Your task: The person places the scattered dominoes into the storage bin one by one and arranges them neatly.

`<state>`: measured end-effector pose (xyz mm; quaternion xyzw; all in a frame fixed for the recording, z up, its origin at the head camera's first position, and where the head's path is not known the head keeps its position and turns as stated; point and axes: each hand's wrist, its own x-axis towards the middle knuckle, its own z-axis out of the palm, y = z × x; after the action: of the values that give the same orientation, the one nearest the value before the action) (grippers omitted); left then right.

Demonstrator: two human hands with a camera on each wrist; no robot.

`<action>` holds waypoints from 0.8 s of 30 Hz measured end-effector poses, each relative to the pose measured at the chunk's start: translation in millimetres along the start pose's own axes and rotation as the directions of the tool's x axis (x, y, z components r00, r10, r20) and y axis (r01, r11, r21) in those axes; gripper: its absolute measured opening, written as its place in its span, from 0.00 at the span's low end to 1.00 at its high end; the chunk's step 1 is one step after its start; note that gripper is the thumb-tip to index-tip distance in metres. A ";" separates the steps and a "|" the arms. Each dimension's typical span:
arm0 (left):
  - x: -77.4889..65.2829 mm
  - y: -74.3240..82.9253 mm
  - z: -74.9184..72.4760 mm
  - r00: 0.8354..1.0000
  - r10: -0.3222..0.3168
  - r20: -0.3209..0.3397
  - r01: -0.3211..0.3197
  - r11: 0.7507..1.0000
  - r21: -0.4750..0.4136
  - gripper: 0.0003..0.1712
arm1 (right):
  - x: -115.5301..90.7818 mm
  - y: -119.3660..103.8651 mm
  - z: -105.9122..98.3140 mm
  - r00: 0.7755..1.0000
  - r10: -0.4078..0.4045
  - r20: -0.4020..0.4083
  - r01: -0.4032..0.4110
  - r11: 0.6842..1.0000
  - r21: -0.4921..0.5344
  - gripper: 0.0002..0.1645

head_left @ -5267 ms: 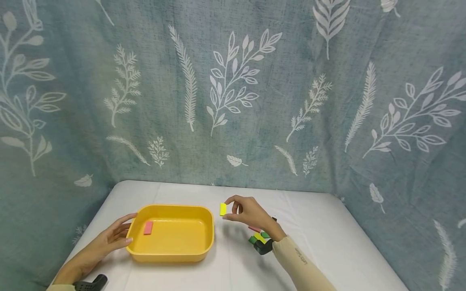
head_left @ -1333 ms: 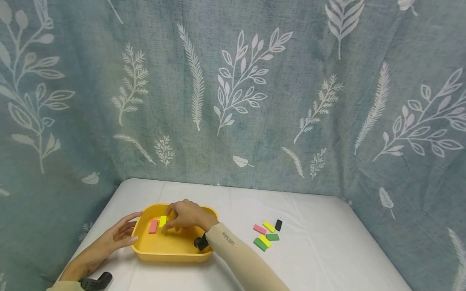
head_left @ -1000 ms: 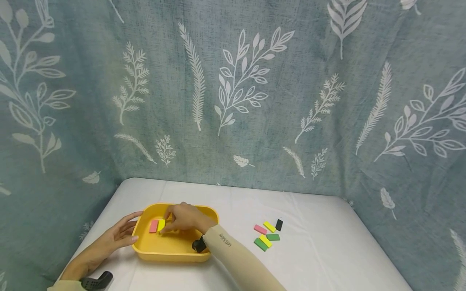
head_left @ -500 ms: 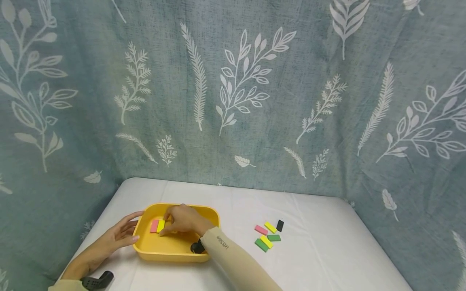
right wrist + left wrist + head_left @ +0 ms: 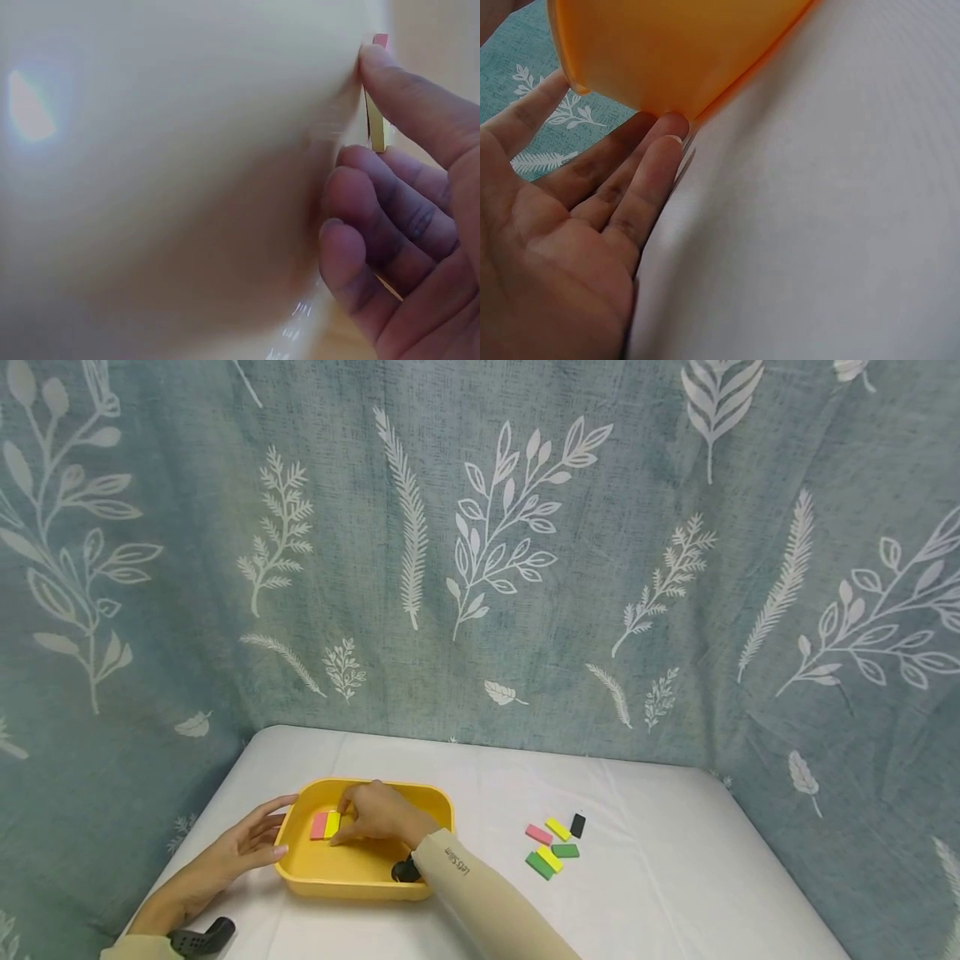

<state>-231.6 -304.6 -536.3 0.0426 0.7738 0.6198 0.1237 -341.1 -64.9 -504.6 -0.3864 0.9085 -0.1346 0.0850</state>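
Observation:
My right hand (image 5: 378, 812) reaches into the yellow tray (image 5: 360, 890) and pinches a small flat yellow block (image 5: 332, 825) between thumb and fingers. The block lies on the tray floor, right beside a pink block (image 5: 318, 826), long sides together. In the right wrist view the thumb is at one end of the yellow block (image 5: 376, 131) and fingertips are at the other; a bit of the pink block (image 5: 381, 40) shows beyond. My left hand (image 5: 236, 852) rests at the tray's left end, fingers extended. In the left wrist view its fingertips touch the tray wall (image 5: 652, 67).
On the white table (image 5: 637, 877), right of the tray, lies a loose group: a black block (image 5: 577, 825), a pink block (image 5: 538, 834), two yellow blocks and two green blocks (image 5: 539, 865). A patterned blue-green curtain (image 5: 480, 568) hangs behind and at both sides.
The right hand has carried the yellow block left from above the table into the tray. The block has gone down from tilted to flat against the pink one. The left hand has stayed at the tray.

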 end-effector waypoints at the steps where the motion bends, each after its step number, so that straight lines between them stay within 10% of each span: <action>1: 0.5 0.2 -0.2 1.000 0.005 0.003 -0.005 1.000 0.002 0.47 | -0.3 -0.1 -0.4 1.000 0.003 -0.001 -0.003 1.000 0.006 0.30; 24: 1.9 -1.7 -1.0 1.000 0.010 0.014 -0.010 1.000 0.007 0.47 | -43.3 19.9 -51.3 0.994 -0.100 -0.044 0.106 0.981 0.160 0.29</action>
<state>-233.5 -305.5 -538.1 0.0515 0.7748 0.6174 0.1259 -338.1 -11.1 -459.9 -0.4222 0.8747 -0.2191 0.0927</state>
